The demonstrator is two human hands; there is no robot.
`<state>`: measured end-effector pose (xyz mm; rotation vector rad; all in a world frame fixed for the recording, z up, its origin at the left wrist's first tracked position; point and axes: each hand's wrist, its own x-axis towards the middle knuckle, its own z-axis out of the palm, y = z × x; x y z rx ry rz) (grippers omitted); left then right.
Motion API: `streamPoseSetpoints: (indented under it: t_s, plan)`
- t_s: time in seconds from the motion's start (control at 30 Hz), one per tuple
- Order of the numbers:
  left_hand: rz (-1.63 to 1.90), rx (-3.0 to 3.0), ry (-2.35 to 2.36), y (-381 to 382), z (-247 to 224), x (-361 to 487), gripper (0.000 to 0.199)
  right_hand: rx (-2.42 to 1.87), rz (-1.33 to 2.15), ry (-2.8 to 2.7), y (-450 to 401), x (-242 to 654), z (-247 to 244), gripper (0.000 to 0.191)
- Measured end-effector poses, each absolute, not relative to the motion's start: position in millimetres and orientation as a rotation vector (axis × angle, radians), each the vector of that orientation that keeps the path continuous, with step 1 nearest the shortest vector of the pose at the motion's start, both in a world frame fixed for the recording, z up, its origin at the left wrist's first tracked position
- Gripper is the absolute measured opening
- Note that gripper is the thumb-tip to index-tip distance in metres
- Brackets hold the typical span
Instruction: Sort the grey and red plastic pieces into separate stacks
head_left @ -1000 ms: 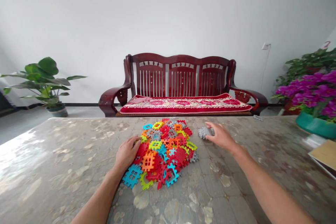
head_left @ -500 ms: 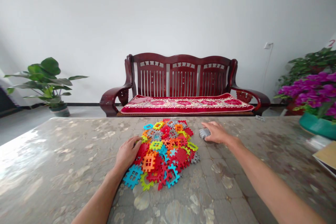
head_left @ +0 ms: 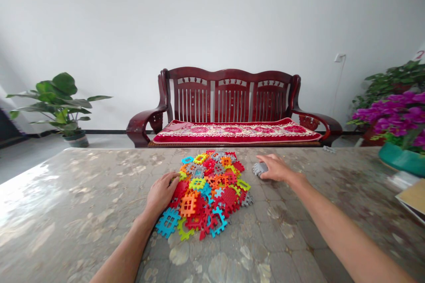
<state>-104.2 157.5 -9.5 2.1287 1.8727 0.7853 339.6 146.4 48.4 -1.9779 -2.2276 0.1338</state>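
A heap of interlocking plastic building tiles [head_left: 229, 196] in red, orange, blue, lime and grey lies mid-table, many with window-like cutouts. At its left edge rests my left hand [head_left: 163, 191], back upward, fingers loosely bent against the red and lime tiles; it grips nothing that I can see. Right of the heap, apart from it, my right hand [head_left: 276, 169] has its thumb and fingers around a small grey tile stack [head_left: 259, 169] low at the tabletop. The palm and part of the stack are hidden.
The table [head_left: 99, 194] has a shiny patterned cover. A lone grey tile [head_left: 329, 149] lies near the far edge. At right stand a teal flower pot [head_left: 401, 159] and a cardboard-coloured item [head_left: 413, 196]. A wooden bench [head_left: 232, 101] is beyond.
My right hand and the grey tile stack have shifted very slightly to the right. My left hand and the heap look the same.
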Motion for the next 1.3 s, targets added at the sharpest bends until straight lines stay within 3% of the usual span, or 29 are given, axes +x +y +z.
streamPoseSetpoints:
  t_s: [0.47,0.73,1.1,1.3]
  plan:
    - [0.757,2.141,1.87,156.2,-6.6,-103.5,0.044,-2.091,0.139,-2.302,153.2,332.5,47.8,0.083]
    - [0.783,2.138,1.878,155.8,-7.9,-103.2,0.041,-1.987,0.094,-2.378,153.6,326.5,50.1,0.075]
    - [0.783,2.121,1.865,153.1,-4.2,-100.5,0.037,-1.899,0.068,-2.445,158.0,326.4,47.7,0.082]
    - [0.8,2.141,1.829,154.3,-5.6,-100.9,0.036,-1.565,0.12,-2.398,155.0,267.0,54.7,0.064]
